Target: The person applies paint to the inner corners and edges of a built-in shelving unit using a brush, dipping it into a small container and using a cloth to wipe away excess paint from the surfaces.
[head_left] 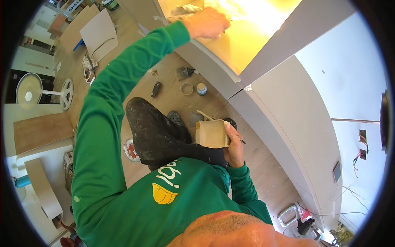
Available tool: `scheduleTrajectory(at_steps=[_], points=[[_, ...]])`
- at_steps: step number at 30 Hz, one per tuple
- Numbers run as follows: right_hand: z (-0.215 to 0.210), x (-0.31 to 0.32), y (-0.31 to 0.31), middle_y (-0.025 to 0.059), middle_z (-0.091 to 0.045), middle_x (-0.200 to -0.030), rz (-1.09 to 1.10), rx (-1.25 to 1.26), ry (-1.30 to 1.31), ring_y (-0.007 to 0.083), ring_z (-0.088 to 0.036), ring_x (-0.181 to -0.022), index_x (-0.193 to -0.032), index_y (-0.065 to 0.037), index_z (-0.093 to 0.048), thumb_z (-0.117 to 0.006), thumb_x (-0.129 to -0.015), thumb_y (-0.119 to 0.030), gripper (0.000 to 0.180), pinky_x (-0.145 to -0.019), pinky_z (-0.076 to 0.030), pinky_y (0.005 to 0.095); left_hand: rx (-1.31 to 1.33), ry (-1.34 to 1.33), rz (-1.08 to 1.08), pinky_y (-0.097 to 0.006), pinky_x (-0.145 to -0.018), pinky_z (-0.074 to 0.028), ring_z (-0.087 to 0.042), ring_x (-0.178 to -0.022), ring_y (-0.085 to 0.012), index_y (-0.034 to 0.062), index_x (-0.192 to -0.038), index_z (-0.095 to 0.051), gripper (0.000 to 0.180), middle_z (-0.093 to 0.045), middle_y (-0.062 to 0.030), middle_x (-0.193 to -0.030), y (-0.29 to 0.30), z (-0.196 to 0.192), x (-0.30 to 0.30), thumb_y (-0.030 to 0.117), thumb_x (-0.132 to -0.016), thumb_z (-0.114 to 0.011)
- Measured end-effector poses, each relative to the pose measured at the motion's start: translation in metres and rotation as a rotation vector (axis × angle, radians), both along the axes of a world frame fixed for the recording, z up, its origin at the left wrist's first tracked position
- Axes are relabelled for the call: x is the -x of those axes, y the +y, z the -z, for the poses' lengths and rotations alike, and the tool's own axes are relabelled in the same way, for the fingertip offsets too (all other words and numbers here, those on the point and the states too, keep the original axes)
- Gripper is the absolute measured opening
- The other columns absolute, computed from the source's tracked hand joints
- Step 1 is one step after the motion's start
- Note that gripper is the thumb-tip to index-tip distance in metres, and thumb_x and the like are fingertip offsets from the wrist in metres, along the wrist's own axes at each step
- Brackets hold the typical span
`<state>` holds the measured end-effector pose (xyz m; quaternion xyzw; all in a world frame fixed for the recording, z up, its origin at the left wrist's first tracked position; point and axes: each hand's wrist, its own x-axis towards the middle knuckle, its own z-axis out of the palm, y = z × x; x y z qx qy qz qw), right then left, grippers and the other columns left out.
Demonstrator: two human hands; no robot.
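Note:
My left hand reaches up into a brightly lit, pale cabinet opening. Its fingers are curled together near the inner surface, and whatever they hold, if anything, does not show. Crumpled whitish cloth or plastic lies just beside that hand. Low in front of my body, my right hand is closed round the side of a small square cream-coloured container. A thin dark tip pokes out by the right fingers; its kind cannot be made out.
On the wooden floor stand a small jar, a tape roll and a dark tool. A plate with red bits lies by my knee. A white fan is at far left; a long pale cabinet runs along the right.

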<state>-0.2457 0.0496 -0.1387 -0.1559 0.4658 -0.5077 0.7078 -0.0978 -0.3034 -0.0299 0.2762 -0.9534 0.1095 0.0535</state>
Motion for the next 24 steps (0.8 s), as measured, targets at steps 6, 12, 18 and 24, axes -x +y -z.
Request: scheduleTrajectory(at_steps=[6,12,18,24], points=[[-0.005,-0.005,-0.001,0.0124,-0.069,-0.121,0.039,-0.023,0.007,0.0201,-0.066,-0.109,-0.130,0.006,-0.061,-0.050,-0.107,-0.027,0.042,-0.098,-0.051,0.0327,-0.184,0.145,0.341,-0.046,-0.073,-0.053,-0.068,-0.085,-0.0349,0.0030,-0.078,-0.067,0.013,-0.070,-0.0147,-0.087,0.026,0.029,0.039,0.012,-0.069,-0.066],[-0.018,-0.009,0.002,0.0112,-0.069,-0.121,-0.001,0.041,0.016,0.0188,-0.067,-0.108,-0.132,0.005,-0.060,-0.049,-0.107,-0.026,0.042,-0.097,-0.051,0.0316,0.049,0.117,0.072,-0.043,-0.074,-0.053,-0.064,-0.085,-0.0341,0.0039,-0.092,-0.071,0.023,-0.067,-0.0091,-0.094,0.000,-0.019,-0.075,0.003,-0.071,-0.062],[-0.012,-0.018,-0.005,0.0084,-0.071,-0.115,-0.022,0.050,-0.038,0.0151,-0.068,-0.101,-0.128,0.004,-0.064,-0.055,-0.105,-0.024,0.037,-0.091,-0.052,0.0282,-0.015,0.388,-0.047,-0.041,-0.077,-0.054,-0.064,-0.090,-0.0299,0.0060,-0.101,-0.074,0.025,-0.067,-0.0074,-0.091,0.079,-0.022,-0.088,0.004,-0.078,-0.063],[-0.016,-0.034,0.005,0.0075,-0.072,-0.113,-0.077,0.047,-0.004,0.0131,-0.067,-0.099,-0.127,0.004,-0.065,-0.056,-0.105,-0.026,0.038,-0.089,-0.051,0.0262,-0.059,0.140,0.351,-0.039,-0.084,-0.051,-0.060,-0.102,-0.0278,0.0032,-0.103,-0.073,0.025,-0.065,-0.0085,-0.104,0.031,0.007,-0.011,0.002,-0.080,-0.064]])
